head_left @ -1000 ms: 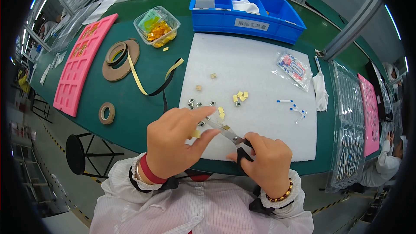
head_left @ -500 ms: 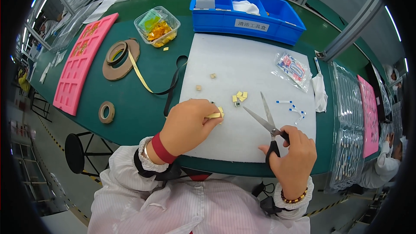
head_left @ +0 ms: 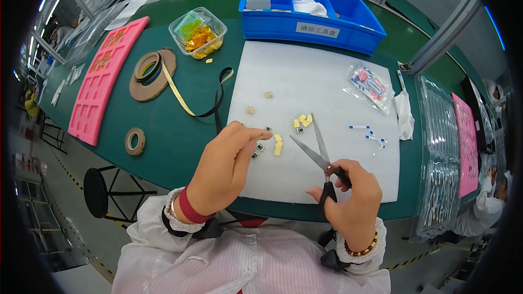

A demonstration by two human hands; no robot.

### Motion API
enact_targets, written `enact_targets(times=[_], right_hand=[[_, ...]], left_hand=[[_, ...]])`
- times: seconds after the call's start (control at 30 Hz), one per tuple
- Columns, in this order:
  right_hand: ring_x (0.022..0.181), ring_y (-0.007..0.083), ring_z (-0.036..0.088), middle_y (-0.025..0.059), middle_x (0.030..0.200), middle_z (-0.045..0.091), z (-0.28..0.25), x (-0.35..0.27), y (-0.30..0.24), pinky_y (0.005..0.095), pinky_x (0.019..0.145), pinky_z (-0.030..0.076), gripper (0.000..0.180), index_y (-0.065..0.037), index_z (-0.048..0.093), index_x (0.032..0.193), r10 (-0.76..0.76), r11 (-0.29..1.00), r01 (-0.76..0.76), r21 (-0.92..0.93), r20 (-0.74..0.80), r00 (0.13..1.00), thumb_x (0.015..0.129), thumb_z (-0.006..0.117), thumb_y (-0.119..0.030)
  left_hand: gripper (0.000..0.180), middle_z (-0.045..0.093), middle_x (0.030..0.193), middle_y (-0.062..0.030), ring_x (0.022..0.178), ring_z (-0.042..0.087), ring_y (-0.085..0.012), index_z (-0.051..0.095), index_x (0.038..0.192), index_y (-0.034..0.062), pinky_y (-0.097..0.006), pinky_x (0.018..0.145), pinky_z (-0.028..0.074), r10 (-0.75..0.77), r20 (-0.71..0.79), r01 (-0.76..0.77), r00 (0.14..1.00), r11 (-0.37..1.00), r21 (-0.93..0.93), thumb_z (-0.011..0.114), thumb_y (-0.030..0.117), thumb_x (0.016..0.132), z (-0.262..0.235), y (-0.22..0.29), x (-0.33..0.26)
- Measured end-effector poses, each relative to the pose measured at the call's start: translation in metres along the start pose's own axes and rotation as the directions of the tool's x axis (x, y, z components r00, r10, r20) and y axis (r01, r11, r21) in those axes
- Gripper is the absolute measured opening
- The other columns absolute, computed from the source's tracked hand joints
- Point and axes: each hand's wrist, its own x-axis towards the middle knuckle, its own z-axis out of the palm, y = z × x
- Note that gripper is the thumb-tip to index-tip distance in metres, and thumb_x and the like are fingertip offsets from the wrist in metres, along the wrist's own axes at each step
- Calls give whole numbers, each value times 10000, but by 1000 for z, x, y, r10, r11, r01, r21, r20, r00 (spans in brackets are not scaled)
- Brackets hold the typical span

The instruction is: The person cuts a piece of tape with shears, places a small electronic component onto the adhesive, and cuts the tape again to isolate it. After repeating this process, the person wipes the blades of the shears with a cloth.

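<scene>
Right hand (head_left: 357, 198): wrapped around the handles of the scissors (head_left: 327, 169), blades parted above the white mat (head_left: 332, 87).
Left hand (head_left: 220, 169): fingers narrowed together near the small components (head_left: 260, 147); whether they grip anything cannot be told.
Tape (head_left: 177, 96): runs across the green bench (head_left: 158, 136), disappearing behind the left hand.
Yellow pieces (head_left: 278, 149): on the mat, between the hands.
Blue box (head_left: 267, 26): bears a white label (head_left: 317, 30) (dark printed characters).
Packet (head_left: 369, 84): red-and-blue print.
</scene>
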Motion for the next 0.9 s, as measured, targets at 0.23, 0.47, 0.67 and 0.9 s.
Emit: enact_targets(times=[0.23, 0.47, 0.67, 0.9], right_hand=[[666, 158, 558, 32, 782, 643, -3, 0, -5, 303, 632, 479, 543, -53, 682, 1040, 20, 1000, -20, -15, -1, 1000, 653, 1003, -258], [647, 143, 626, 30, 784, 691, 12, -2, -18, 267, 622, 515, 568, -53, 694, 1035, -26, 984, -12, 178, 209, 978, 637, 1017, -299], [597, 119, 583, 30, 703, 629, 14, 0, -23, 250, 575, 483, 552, -45, 692, 1025, -21, 972, -39, 232, 248, 968, 662, 1013, -310], [562, 99, 532, 15, 643, 579, 15, -1, -23, 237, 546, 440, 530, -44, 690, 1017, -8, 972, -56, 230, 266, 964, 682, 1005, -307]], left_hand=[[232, 723, 913, -96, 805, 670, -135, 736, 1168, -31, -254, 735, 523, -66, -71, 51, 995, 981, -186, 665, -75, 952, 6, 7, -12], [132, 795, 930, -109, 843, 753, -131, 736, 1076, -51, -246, 762, 578, -235, 19, 222, 972, 885, -410, 720, -1, 955, 8, 5, -18], [139, 797, 916, -135, 847, 764, -146, 713, 1074, -84, -244, 774, 578, -330, 135, 347, 934, 755, -557, 691, 4, 969, 11, 6, -22], [121, 796, 932, -153, 869, 769, -153, 704, 1041, -92, -259, 769, 589, -307, 154, 339, 939, 761, -553, 683, 5, 971, 14, 6, -23]])
